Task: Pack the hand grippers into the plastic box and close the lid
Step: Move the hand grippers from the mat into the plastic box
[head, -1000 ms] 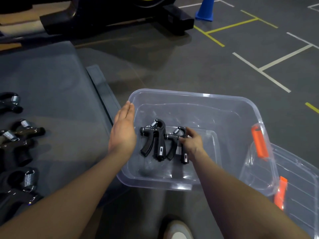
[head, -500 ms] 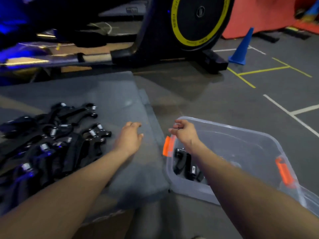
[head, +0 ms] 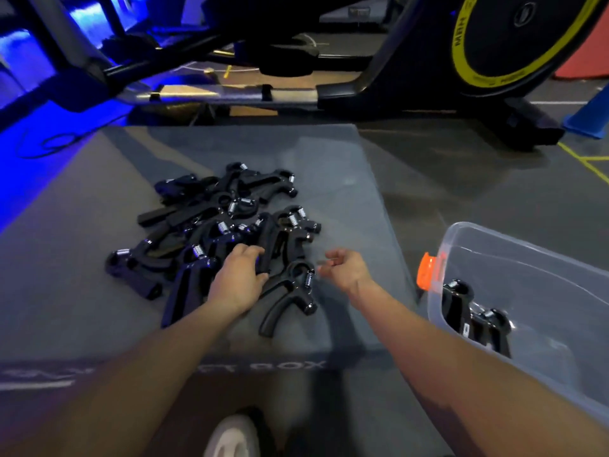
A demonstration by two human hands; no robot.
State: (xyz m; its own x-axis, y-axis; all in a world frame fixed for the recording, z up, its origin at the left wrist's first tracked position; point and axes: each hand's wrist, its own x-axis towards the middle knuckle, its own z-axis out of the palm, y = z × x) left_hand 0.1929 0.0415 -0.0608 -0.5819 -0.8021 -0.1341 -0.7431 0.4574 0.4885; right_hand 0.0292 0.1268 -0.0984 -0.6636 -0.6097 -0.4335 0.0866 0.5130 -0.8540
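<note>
- A gym floor is lying behind the scene, with an exercise bike (head: 494, 44) standing at 1 o'clock and a grey padded platform (head: 346, 179) filling the centre.
- A pile of hand grippers (head: 214, 225) is lying on the platform, at about 11 o'clock from the hands.
- The left hand (head: 239, 280) is resting on the near edge of the pile, its fingers curling round one gripper's handle; whether the hold is already firm cannot be told.
- The right hand (head: 342, 270) is hovering just beside a lone gripper (head: 290, 298), fingers loosely curled and holding nothing.
- The plastic box (head: 527, 252) is sitting on the floor at 3 o'clock, lid off, with two grippers (head: 474, 318) already lying inside near its orange latch (head: 426, 270).
- Packing is judged to be at an early stage, most grippers remaining outside.
- For a clean pick, each hand is best closing on a single handle clear of the tangled springs, lifting straight up so neighbours are not dragged off the platform edge.
</note>
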